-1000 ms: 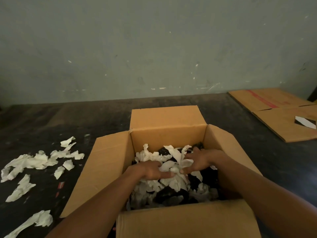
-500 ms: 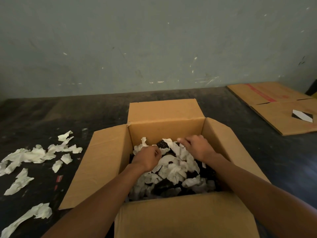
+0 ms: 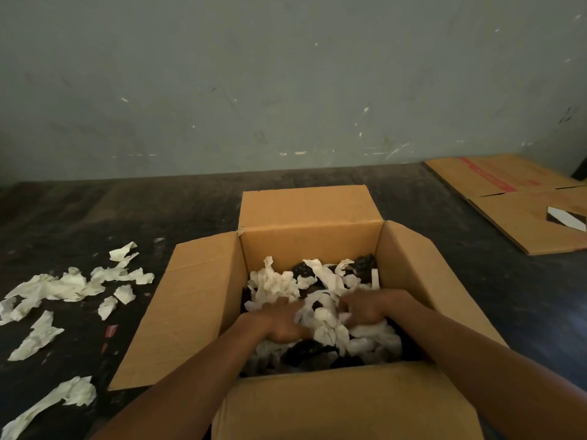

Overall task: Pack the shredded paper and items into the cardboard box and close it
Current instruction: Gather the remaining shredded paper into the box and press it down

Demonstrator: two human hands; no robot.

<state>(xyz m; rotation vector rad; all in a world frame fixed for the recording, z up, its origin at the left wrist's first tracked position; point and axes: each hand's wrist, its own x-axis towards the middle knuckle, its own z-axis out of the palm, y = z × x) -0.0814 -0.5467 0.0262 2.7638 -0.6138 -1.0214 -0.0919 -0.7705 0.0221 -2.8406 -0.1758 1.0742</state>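
Note:
An open cardboard box [image 3: 311, 246] stands on the dark table with all flaps spread outward. Inside lies white shredded paper [image 3: 276, 284] over dark items [image 3: 301, 268] that show only in patches. Both my hands are down inside the box. My left hand [image 3: 279, 322] rests palm-down with its fingers curled into the paper near the middle. My right hand [image 3: 365, 309] is just to its right, fingers dug in and closed on a clump of the same paper.
Loose pieces of shredded paper [image 3: 63, 287] lie scattered on the table [image 3: 95, 217] left of the box. Flattened cardboard sheets [image 3: 524, 217] lie at the far right with a small white-and-black piece [image 3: 565, 217] on them. A grey wall stands behind.
Half a second ago my hands were raised near the box's far side. They have come back down toward me and closed into the paper at the middle.

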